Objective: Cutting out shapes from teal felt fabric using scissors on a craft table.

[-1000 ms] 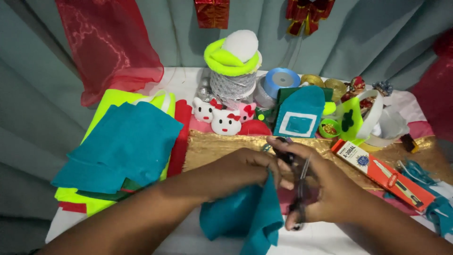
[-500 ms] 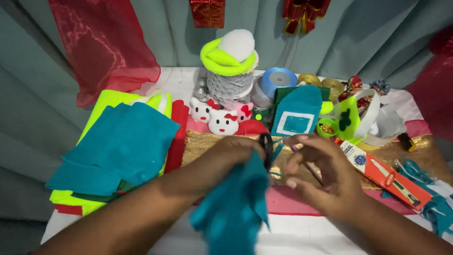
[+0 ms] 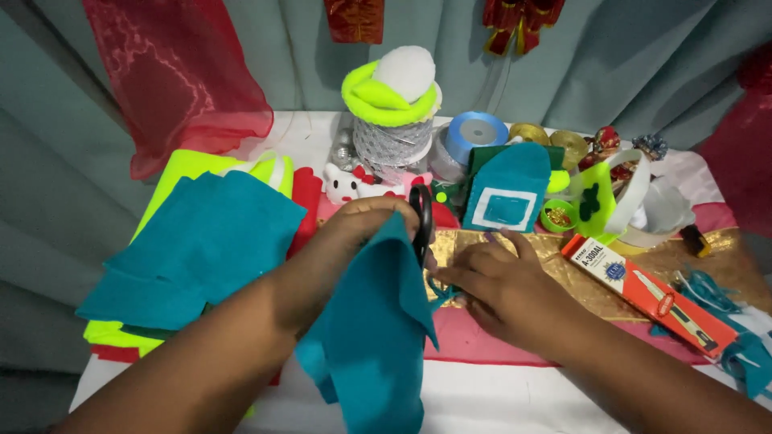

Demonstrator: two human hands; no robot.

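My left hand point(image 3: 362, 233) grips a hanging piece of teal felt point(image 3: 378, 337), raised over the table. The black handle loop of a pair of scissors point(image 3: 420, 215) stands up against the same hand's fingers, and the blades are hidden behind the felt. My right hand point(image 3: 494, 277) lies palm down on a gold cloth point(image 3: 611, 281), fingers loosely apart. A thin teal sliver point(image 3: 440, 289) sits by its thumb.
A stack of teal and neon-yellow felt sheets point(image 3: 193, 241) lies at the left. Behind are a lace spool with a neon ring point(image 3: 390, 120), a blue ribbon roll point(image 3: 474, 133), a teal felt house shape point(image 3: 508, 193) and small cat figures point(image 3: 346, 186). An orange box point(image 3: 647, 293) lies at the right.
The scissors have gone from my right hand to my left hand's side. The teal felt has been lifted higher. My right hand has dropped onto the gold cloth.
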